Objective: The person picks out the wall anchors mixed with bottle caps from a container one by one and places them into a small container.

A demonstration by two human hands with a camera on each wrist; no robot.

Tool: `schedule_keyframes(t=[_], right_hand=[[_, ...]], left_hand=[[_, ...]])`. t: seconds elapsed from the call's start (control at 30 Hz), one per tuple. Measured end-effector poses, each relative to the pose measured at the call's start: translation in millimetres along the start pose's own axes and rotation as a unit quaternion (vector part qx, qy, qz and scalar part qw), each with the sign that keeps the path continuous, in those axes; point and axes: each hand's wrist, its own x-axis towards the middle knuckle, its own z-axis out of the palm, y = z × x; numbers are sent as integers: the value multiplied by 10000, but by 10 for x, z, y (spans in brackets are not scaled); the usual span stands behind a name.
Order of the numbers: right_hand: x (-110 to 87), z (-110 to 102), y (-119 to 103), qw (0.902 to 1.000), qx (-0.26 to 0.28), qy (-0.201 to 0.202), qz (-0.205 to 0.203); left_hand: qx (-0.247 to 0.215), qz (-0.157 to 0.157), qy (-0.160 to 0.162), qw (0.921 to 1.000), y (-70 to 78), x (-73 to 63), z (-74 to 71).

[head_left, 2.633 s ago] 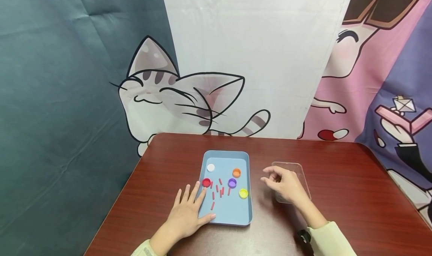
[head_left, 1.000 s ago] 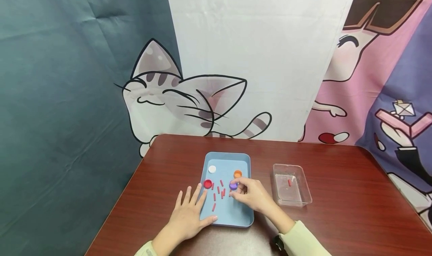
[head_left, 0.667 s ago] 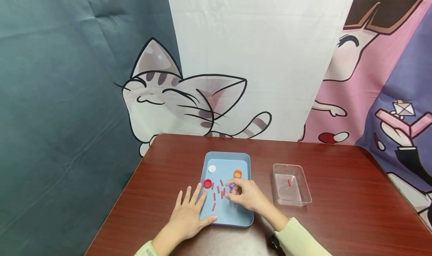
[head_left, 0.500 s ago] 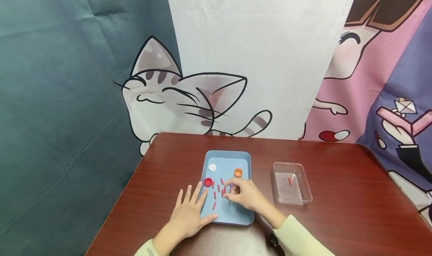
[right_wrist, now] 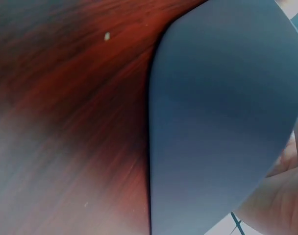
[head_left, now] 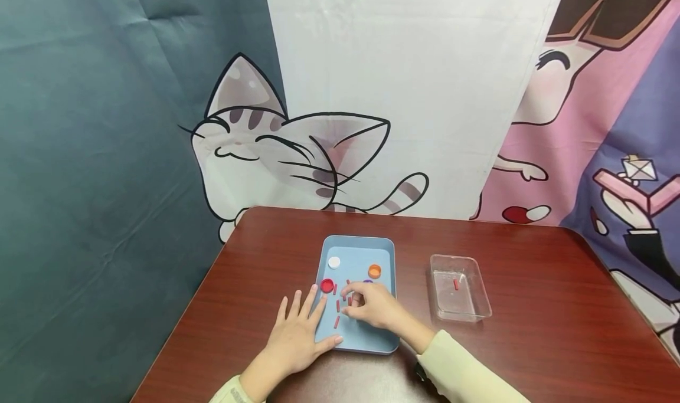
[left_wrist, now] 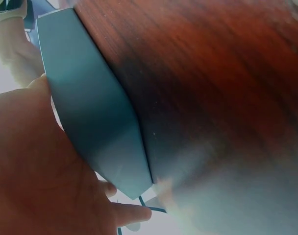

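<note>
A light blue tray [head_left: 366, 339] holds several short red sticks [head_left: 337, 306] and small round caps: white [head_left: 334, 262], orange [head_left: 374, 271], red [head_left: 327, 285] and a partly covered purple one [head_left: 368, 282]. My left hand [head_left: 292, 339] rests with spread fingers on the tray's left edge. Over the tray's middle, my right hand [head_left: 374, 305] has thumb and index finger apart around some sticks, none pinched. The yellow cap is hidden behind it. In the wrist views the tray's outer wall [left_wrist: 95, 107] fills much of the picture, and the right hand's edge [right_wrist: 281, 200] shows.
Right of the tray stands a clear plastic box [head_left: 461, 316] with one red stick [head_left: 455, 284] inside. Both sit on a reddish-brown wooden table [head_left: 552, 308]. A cartoon-printed cloth [head_left: 425, 84] hangs behind the table.
From above the clear box, where a red stick now shows, my right hand has moved left over the tray, past the purple cap to the sticks. The left hand has stayed in place.
</note>
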Motion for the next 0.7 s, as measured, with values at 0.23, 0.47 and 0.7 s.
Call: schedule_keyframes(t=[0.23, 0.47, 0.7], right_hand=[[37, 41, -23, 9994, -318, -115, 93], [58, 77, -40, 9982, -510, -263, 157], [100, 146, -63, 9957, -702, -416, 445]], left_hand=[[-65, 37, -40, 10000, 15, -21, -21], [-109, 10, -25, 9999, 13, -24, -19], [-64, -16, 11, 10000, 6, -22, -17]])
